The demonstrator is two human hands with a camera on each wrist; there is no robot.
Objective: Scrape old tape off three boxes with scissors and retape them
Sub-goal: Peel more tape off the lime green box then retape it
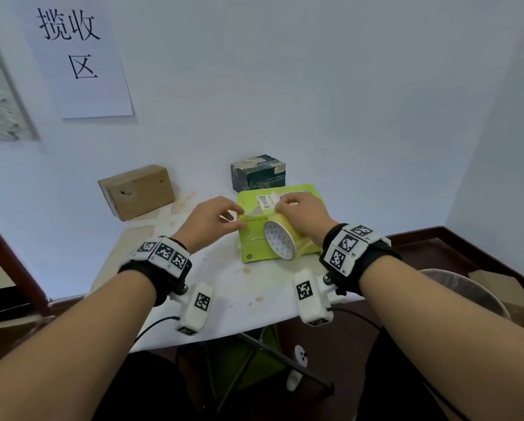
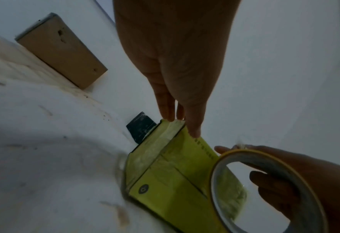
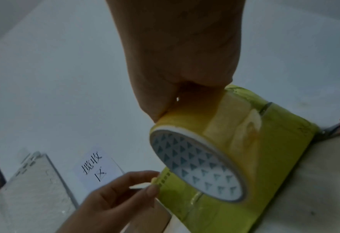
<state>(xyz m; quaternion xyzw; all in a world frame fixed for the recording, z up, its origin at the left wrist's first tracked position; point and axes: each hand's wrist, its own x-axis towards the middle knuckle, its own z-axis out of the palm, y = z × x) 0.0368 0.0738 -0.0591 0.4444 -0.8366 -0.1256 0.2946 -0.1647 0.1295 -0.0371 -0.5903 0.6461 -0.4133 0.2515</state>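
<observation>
1. White wall with a paper sign [image 1: 78, 56] behind a stained white table [image 1: 254, 287]; brown box [image 1: 138, 191] and dark box [image 1: 257, 173] wait at the back, well apart from the action.
2. Green box [image 1: 254, 247] lies flat near the middle.
3. Left hand [image 1: 209, 221] pinches the tape end at the box's left edge (looks like it's pressing it down).
4. Right hand [image 1: 306, 212] grips the tape roll [image 1: 282, 241], which sits on the lid.
5. My tip: keep the strip taut, roll low, smooth as you go.
6. Scissors [image 3: 336, 127] peek out beside the box.
</observation>
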